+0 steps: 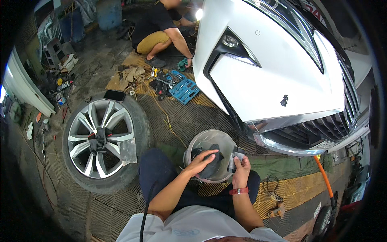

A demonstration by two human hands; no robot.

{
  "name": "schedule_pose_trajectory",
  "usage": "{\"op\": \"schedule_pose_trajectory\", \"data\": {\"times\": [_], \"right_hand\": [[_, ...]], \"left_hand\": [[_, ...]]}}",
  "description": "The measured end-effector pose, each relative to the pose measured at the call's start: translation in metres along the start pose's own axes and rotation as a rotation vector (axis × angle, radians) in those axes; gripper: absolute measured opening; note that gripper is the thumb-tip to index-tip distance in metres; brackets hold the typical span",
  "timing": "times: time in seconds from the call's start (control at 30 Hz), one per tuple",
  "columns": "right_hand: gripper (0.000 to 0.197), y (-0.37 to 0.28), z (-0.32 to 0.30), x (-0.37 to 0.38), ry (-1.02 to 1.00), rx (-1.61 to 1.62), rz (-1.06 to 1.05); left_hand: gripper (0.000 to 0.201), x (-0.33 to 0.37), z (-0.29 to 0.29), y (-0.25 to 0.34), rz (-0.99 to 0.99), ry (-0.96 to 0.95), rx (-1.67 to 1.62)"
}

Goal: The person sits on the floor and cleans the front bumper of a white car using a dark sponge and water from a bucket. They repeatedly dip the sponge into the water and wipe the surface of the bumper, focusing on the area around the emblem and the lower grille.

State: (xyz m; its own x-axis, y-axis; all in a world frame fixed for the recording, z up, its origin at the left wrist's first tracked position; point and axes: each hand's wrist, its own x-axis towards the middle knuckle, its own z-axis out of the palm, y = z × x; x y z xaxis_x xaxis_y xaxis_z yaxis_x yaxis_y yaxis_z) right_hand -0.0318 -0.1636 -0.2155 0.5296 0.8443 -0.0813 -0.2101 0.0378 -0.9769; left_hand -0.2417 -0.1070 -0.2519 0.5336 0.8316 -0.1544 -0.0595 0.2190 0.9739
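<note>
Between my knees stands a whitish bucket (203, 139), with both of my hands at its mouth. My left hand (198, 163) is closed on a dark, oblong piece (213, 164) held over the bucket; its exact kind is unclear. At the bucket's right rim, my right hand (242, 165) grips a small flat grey-and-black piece (236, 155), too blurred to name more closely. More dark material (196, 152) shows inside the bucket, left of the oblong piece.
A wheel (139, 121) lies flat at my left, bearing a phone (115, 95), a dark cloth (98, 141) and a grey sheet (128, 151). Ahead right is a white car front (274, 84). A blue tool case (184, 87) lies beyond. Another person (155, 30) squats beside the car.
</note>
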Motion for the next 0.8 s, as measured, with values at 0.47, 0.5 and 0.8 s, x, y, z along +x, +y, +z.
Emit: {"op": "schedule_pose_trajectory", "data": {"times": [0.47,0.5,0.8], "right_hand": [[0.013,0.012,0.041,0.000,-0.256,-0.405,-0.032],[0.017,0.013,0.042,0.000,-0.260,-0.429,-0.037],[0.064,0.022,0.043,-0.022,-0.125,-0.013,0.267]], "left_hand": [[0.062,0.010,0.008,-0.026,-0.087,-0.001,-0.192],[0.061,0.011,0.006,-0.031,-0.078,0.021,-0.179],[0.056,0.008,-0.011,-0.035,-0.122,-0.288,-0.845]]}}
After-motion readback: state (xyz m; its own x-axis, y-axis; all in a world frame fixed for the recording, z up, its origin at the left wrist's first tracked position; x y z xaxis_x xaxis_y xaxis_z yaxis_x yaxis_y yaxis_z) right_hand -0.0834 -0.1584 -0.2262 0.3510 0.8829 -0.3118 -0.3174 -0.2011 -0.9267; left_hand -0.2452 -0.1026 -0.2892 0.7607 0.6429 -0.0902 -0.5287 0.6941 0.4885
